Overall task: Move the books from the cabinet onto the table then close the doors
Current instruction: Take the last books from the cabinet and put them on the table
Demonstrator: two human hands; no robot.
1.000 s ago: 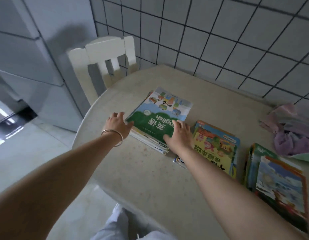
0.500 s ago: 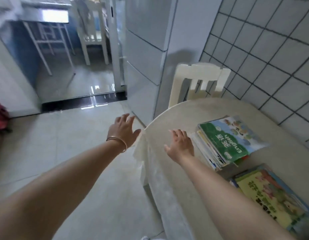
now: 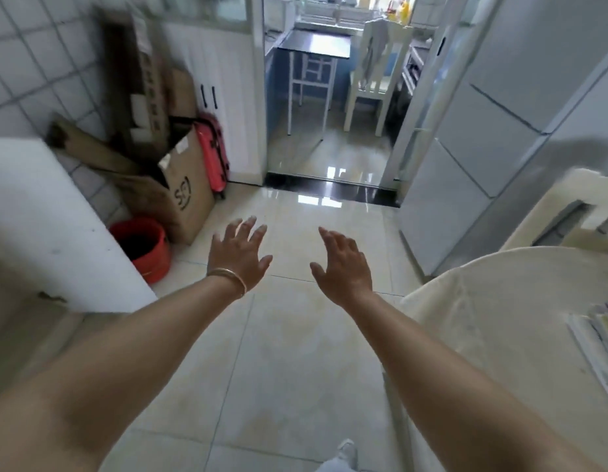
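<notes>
Over the pale tiled floor, both forearms are stretched forward from the lower corners of the view, with the hands held side by side near its centre. At roughly 10 o'clock of centre the left hand is seen from the back, fingers spread and nearly straight, nothing held; a thin bangle is worn at its wrist. At roughly 2 o'clock of centre the right hand is likewise raised with the fingers extended and slightly parted, the thumb turned inward, nothing gripped. The two hands are kept apart and touch nothing.

At 4 o'clock the round table is partly seen, and the books lie stacked on it at the right edge of the view, well apart from both hands. At 9 o'clock a white cabinet stands, with a red bucket and a cardboard box just beyond it.
</notes>
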